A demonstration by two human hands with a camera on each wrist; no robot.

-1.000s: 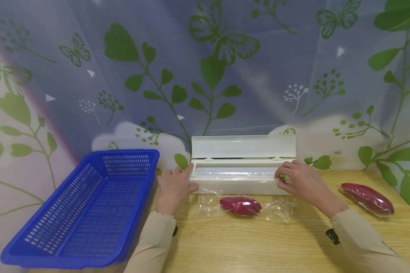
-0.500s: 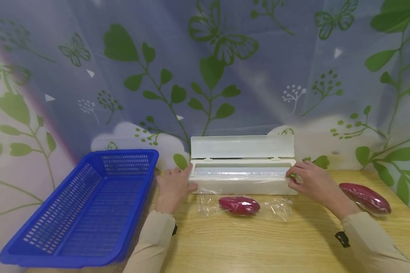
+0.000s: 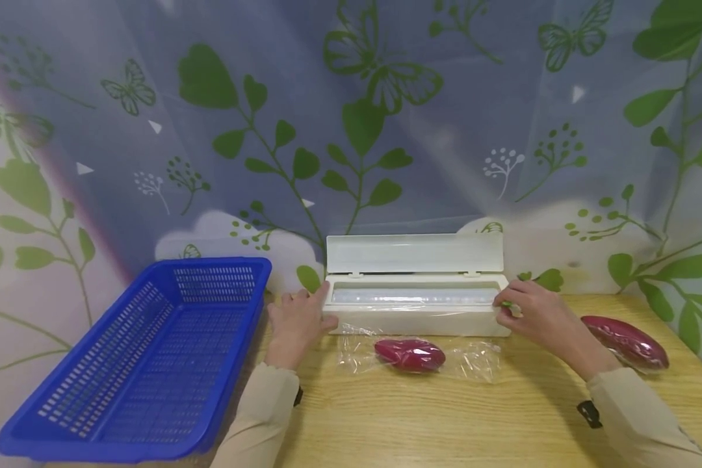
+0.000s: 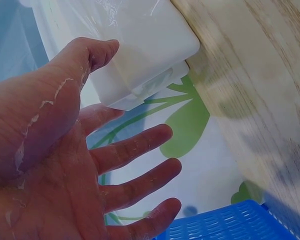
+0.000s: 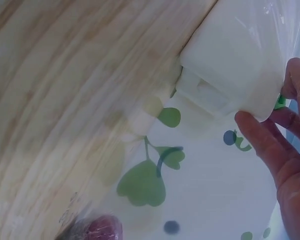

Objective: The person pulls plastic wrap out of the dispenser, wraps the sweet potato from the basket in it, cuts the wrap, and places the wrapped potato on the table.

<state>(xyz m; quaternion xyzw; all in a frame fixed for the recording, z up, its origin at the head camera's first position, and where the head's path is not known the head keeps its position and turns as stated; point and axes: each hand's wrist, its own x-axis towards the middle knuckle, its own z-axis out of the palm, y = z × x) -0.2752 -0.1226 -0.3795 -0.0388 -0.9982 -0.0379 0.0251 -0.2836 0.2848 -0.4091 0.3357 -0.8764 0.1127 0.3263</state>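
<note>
A white cling film dispenser [image 3: 415, 321] lies along the back of the table, its lid [image 3: 414, 253] raised and a film roll [image 3: 412, 296] showing inside. My left hand [image 3: 297, 328] is at its left end. In the left wrist view the fingers are spread, with thumb and forefinger at the box corner. At the right end my right hand [image 3: 541, 322] pinches a small green slider [image 5: 280, 102] on the box's edge; a fingertip rests against the end wall. In front of the box sits a purple-red sweet potato [image 3: 411, 355] on clear film [image 3: 476, 361].
A blue plastic basket [image 3: 210, 390] stands on the left. Another purple-red sweet potato [image 3: 626, 341], wrapped in film, lies on the right beside my right forearm. Behind the wooden table [image 3: 421, 422] hangs a leaf-patterned cloth [image 3: 433, 162].
My right hand has slid a little to the right along the box with the green slider, reaching its right end. My left hand has stayed in place.
</note>
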